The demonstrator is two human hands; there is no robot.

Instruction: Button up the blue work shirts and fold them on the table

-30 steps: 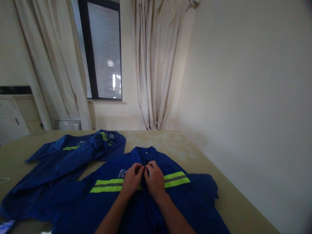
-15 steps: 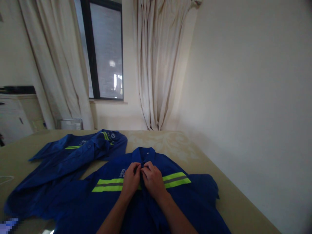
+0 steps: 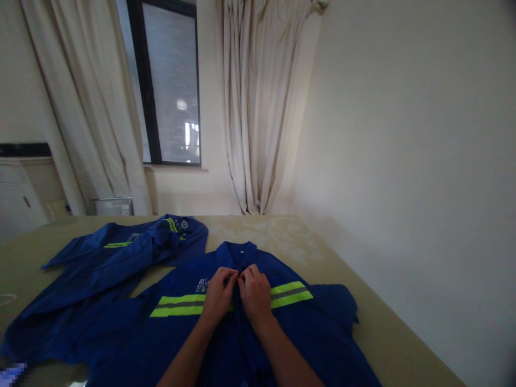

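A blue work jacket (image 3: 177,338) with yellow-green and grey reflective stripes lies spread on the bed, its collar pointing away from me. Just below the collar, my left hand (image 3: 219,293) pinches the left side of the front opening. My right hand (image 3: 255,293) pinches the right side, and the fingertips of both hands nearly meet over the front placket. Whatever small part sits between the fingertips is hidden. White lettering shows on the chest beside my left hand.
Another blue garment (image 3: 121,269) with similar stripes lies crumpled to the left, against the jacket's sleeve. The pale patterned bed cover (image 3: 266,232) runs up to a wall (image 3: 403,161) on the right. Behind are curtains (image 3: 258,107), a window (image 3: 171,86) and a white cabinet (image 3: 20,188).
The fingers of both hands have shifted slightly at the placket and still pinch the jacket front. The whole view has moved a little, so the background sits slightly further left.
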